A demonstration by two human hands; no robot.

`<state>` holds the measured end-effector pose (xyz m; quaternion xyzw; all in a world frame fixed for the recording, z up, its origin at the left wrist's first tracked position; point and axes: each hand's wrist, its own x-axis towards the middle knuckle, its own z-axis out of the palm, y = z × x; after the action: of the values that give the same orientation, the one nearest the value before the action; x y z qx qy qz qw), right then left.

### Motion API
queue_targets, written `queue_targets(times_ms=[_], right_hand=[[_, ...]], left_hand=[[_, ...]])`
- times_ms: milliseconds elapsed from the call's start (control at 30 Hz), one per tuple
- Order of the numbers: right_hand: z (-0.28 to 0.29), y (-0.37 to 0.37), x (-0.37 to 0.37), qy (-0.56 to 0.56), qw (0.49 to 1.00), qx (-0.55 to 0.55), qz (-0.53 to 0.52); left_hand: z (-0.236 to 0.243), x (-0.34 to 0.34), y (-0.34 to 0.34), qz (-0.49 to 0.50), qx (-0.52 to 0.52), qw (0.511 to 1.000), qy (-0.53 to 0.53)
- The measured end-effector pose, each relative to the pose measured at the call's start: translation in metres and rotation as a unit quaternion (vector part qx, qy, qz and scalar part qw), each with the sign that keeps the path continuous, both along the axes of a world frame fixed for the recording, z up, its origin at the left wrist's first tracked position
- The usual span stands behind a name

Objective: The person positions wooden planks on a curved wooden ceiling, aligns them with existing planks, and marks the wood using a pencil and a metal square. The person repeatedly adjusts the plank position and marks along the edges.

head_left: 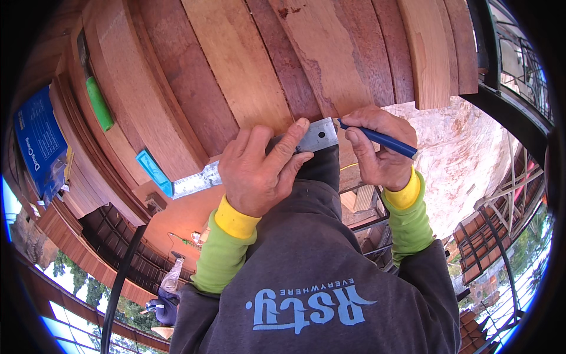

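Observation:
My left hand (258,170) is closed on the metal blade of a try square (197,183), thumb and fingers pressing it along the ends of several reddish-brown wooden boards (236,71). The square's light-blue handle (154,172) lies to the left, against the boards. In my right hand (384,131) is a dark blue pencil (386,141), pinched between thumb and fingers. Its tip is close to the blade's right end, by the board edge. Part of the blade is hidden under my left hand.
A green-handled tool (98,103) with a dark blade lies on the boards at the left. Beyond it sits a blue box (41,144). Black metal bars (516,121) frame the right side. Far below on the left, another person (165,307) is visible.

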<state>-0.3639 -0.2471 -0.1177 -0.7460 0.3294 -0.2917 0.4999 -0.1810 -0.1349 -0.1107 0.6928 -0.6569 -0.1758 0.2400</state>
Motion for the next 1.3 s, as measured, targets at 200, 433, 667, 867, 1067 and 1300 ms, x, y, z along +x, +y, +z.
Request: queue_targets(times_ms=[200,433,667,867,1067,1300], right_hand=[[-0.0013,0.0006,-0.0008,-0.004,1.000,-0.001,0.001],[0.0011,-0.0013,-0.0008,0.015,1.000,-0.019,0.011],[-0.0007,-0.0027,0.0001,0.006,0.999,-0.029,0.016],[0.0013,-0.0036,-0.0006,0.024,0.999,-0.020,0.024],[0.0023,-0.0040,-0.0004,0.028,0.999,-0.023,0.020],[0.0027,0.0003,0.0023,0.026,0.999,0.015,-0.012]], left_hand=[[0.0019,-0.0004,-0.0006,0.000,0.005,1.000,0.000],[0.0013,-0.0007,-0.0004,0.002,0.004,1.000,0.003],[0.0002,-0.0013,-0.0003,0.003,-0.001,1.000,0.004],[0.0002,-0.0008,-0.0006,0.001,0.003,1.000,0.006],[0.0009,-0.0014,-0.0006,0.001,0.003,1.000,0.007],[-0.0033,-0.0007,0.0002,0.004,-0.008,1.000,0.017]])
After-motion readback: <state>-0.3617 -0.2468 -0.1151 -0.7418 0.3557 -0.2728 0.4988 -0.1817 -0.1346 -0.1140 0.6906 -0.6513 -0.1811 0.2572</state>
